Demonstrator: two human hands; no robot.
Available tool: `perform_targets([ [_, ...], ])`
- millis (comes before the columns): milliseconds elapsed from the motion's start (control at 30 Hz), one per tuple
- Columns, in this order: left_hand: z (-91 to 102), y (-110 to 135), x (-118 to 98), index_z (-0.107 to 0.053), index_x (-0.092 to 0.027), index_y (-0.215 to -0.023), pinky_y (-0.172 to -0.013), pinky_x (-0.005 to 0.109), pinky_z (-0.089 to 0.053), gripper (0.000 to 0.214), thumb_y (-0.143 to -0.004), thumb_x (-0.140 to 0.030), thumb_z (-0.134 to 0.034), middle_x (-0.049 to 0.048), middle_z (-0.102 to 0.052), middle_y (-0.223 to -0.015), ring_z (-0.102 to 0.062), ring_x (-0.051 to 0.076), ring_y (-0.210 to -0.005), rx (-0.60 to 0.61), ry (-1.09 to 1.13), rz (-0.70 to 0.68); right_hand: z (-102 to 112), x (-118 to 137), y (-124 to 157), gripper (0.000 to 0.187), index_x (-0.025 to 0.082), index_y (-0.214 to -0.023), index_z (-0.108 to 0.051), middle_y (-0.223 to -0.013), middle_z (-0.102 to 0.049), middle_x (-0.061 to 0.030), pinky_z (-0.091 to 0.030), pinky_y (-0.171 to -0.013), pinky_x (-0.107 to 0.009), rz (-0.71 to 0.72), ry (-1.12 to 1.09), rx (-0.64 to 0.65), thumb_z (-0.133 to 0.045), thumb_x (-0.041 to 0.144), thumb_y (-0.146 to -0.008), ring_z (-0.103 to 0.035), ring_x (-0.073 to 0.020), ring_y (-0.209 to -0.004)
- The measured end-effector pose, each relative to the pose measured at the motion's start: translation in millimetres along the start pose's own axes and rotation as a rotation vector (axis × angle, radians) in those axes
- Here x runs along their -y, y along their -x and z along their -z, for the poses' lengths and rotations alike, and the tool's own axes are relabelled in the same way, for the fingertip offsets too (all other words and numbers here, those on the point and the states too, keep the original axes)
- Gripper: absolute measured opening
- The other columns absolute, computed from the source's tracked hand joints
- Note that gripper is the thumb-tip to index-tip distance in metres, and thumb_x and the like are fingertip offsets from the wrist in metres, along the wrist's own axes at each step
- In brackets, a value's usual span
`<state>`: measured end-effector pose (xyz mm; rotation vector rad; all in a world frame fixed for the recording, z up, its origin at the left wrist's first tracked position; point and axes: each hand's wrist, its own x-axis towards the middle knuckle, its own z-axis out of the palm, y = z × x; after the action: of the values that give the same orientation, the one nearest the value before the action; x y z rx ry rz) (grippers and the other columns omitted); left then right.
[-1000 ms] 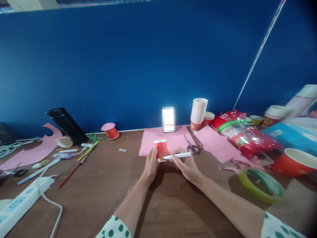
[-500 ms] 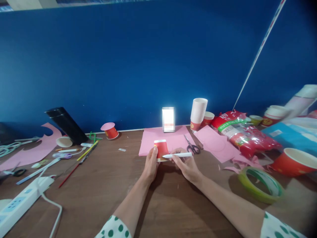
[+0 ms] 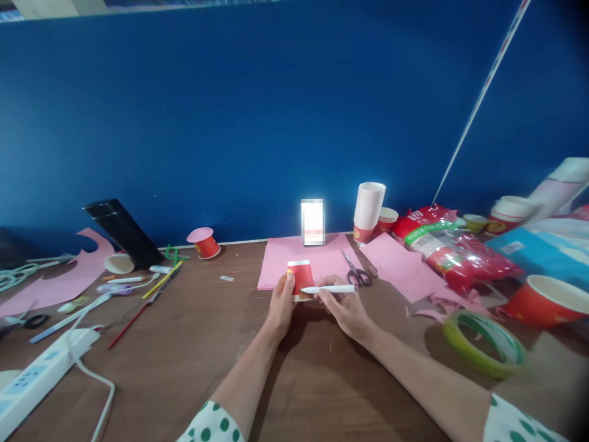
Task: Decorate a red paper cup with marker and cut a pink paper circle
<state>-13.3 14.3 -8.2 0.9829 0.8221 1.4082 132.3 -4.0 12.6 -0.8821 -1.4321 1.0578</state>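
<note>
A small red paper cup (image 3: pixel 300 277) stands upside down on the near edge of a pink paper sheet (image 3: pixel 285 258). My left hand (image 3: pixel 280 305) grips the cup from its left side, thumb on the wall. My right hand (image 3: pixel 345 310) is closed round a white pen (image 3: pixel 332 288) that lies nearly level, its tip touching the foot of the cup on the right. A pair of scissors (image 3: pixel 356 271) lies on the pink sheet just beyond my right hand.
A stack of white cups (image 3: pixel 369 209), a red packet of cups (image 3: pixel 453 248), a red bowl (image 3: pixel 547 299) and a green tape roll (image 3: pixel 483 341) crowd the right. On the left lie a power strip (image 3: pixel 41 376), pens, sticks and pink scraps (image 3: pixel 59 279). Another upturned cup (image 3: pixel 205 242) stands by the blue wall.
The hands, cup and pen have hardly moved; the pen tip stays at the cup's base and has shifted only slightly along it.
</note>
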Motion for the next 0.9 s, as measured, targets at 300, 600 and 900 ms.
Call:
perform_targets([
  [300, 2.3, 0.3, 0.4, -0.057, -0.016, -0.081, -0.065, 0.026, -0.043, 0.041, -0.079, -0.056, -0.052, 0.0027, -0.061, -0.073, -0.054, 0.015, -0.067, -0.057, -0.115, -0.01, -0.7, 2.7, 0.1, 0.016, 0.019, -0.08, -0.058, -0.065, -0.059, 0.0004, -0.036, -0.048, -0.022, -0.002, -0.013, -0.031, -0.06, 0.034, -0.082, -0.048, -0.0105, -0.053],
  [600, 0.6, 0.2, -1.6, -0.056, -0.016, -0.08, -0.064, 0.026, -0.042, 0.039, -0.078, -0.056, -0.055, 0.0001, -0.057, -0.069, -0.051, 0.014, -0.064, -0.07, -0.14, -0.028, -0.3, -1.6, 0.7, 0.013, 0.019, -0.082, -0.058, -0.065, -0.06, 0.0003, -0.037, -0.048, -0.021, 0.002, 0.008, -0.008, -0.058, 0.031, -0.083, -0.049, -0.0105, -0.053],
  [900, 1.6, 0.1, 0.8, -0.06, -0.016, -0.082, -0.068, 0.028, -0.044, 0.042, -0.08, -0.057, -0.051, 0.0034, -0.064, -0.075, -0.057, 0.017, -0.069, -0.086, -0.16, -0.028, -0.2, 3.2, -2.5, 0.017, 0.019, -0.076, -0.057, -0.063, -0.061, 0.0005, -0.044, -0.057, -0.024, -0.006, -0.077, -0.071, -0.062, 0.035, -0.079, -0.055, -0.012, -0.059],
])
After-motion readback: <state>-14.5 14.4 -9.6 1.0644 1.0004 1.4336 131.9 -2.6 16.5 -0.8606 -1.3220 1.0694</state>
